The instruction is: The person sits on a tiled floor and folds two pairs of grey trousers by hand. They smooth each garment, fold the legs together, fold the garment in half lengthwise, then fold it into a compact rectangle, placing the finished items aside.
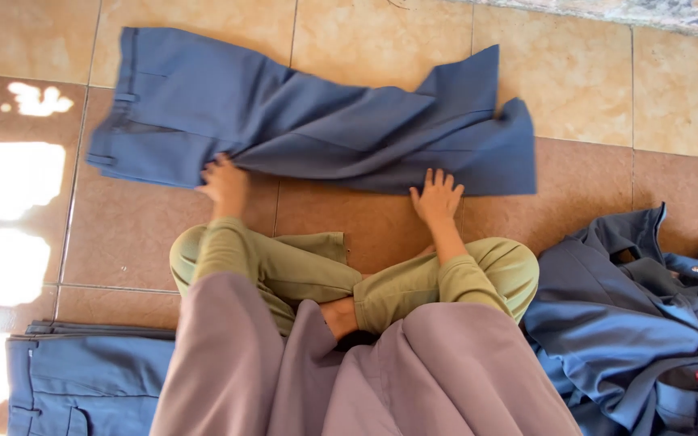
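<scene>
Blue trousers point(309, 121) spread flat on tiled floor point(591, 81), directly ahead of crossed legs point(349, 278). Left hand point(224, 182) pressed on trousers' near edge, fingers curled, grip uncertain. Right hand point(438, 196) flat, fingers spread, at same edge.

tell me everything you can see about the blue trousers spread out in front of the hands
The blue trousers lie flat on the tan tiled floor, waistband at the left with a belt loop and pocket line showing. The cloth looks like smooth woven fabric, creased, with the legs folded back on themselves at the right. The left hand presses the lower edge near the seat; the right hand lies flat, fingers on the lower edge near the folded legs.
</scene>
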